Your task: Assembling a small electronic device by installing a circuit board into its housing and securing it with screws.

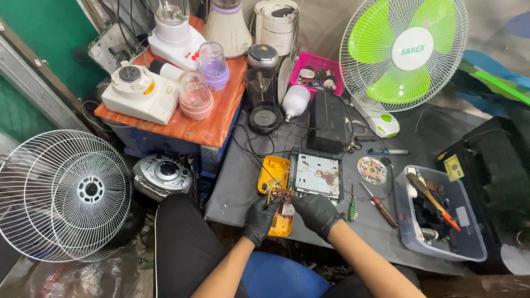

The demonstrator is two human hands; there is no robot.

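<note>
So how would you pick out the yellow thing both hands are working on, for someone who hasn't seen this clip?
Start at the green fan on the grey mat and come down to the mat's near edge. There the left hand and right hand, both in black gloves, meet at an opened yellow casing. It is the only yellow shell, lying left of the metal chassis.

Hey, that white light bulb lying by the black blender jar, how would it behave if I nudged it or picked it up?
The white light bulb lies on its side and looks rounded, so a nudge would probably make it roll, likely curving toward its narrow base. It seems light for its size. Its smooth dome may be slippery and possibly fragile, so hold it gently; the black blender jar beside it might stop it.
</note>
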